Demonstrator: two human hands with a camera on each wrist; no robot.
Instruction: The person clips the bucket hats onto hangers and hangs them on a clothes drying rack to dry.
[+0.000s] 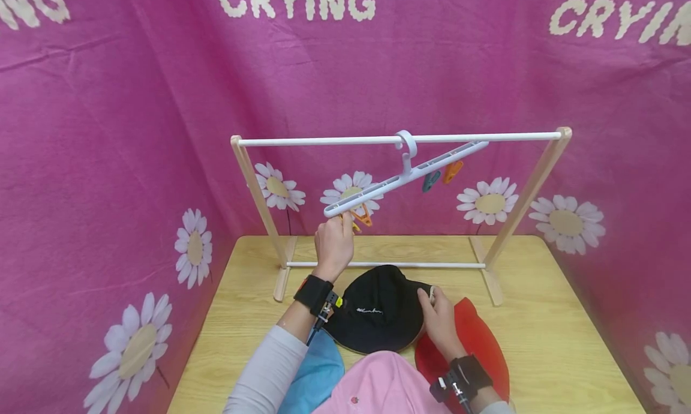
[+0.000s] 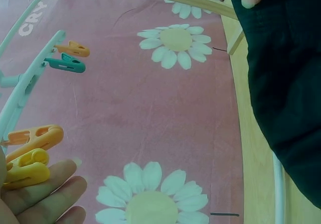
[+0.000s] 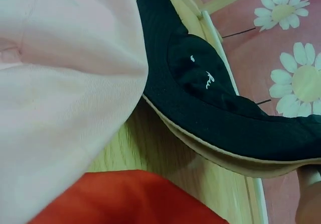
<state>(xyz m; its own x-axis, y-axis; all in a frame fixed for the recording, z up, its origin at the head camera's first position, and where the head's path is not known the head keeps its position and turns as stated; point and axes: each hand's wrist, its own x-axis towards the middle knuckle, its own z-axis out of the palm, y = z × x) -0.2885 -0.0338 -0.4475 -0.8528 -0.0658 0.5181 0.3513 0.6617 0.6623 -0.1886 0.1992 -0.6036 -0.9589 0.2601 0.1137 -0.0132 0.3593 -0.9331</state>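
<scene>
A white hanger [image 1: 378, 189] hangs tilted by its hook on the rack's top bar, its left end lower. My left hand [image 1: 333, 246] is at that lower end, its thumb and fingers around a yellow clothespin [image 2: 30, 169]; the thumb is mostly hidden. Just beside it hangs an orange clothespin [image 2: 40, 137]. A green clothespin [image 2: 67, 63] and another orange clothespin [image 2: 74, 48] are toward the far end. My right hand [image 1: 442, 321] pinches the right edge of a black bucket hat [image 1: 378, 309] with white script, raised at that side over the table.
The wood-and-white rack [image 1: 318, 141] stands at the back of the wooden table [image 1: 550, 342]. In front lie a pink hat [image 1: 383, 384], a blue hat [image 1: 315, 375] and a red hat [image 1: 483, 342]. A pink daisy-print cloth [image 1: 135, 132] surrounds the table.
</scene>
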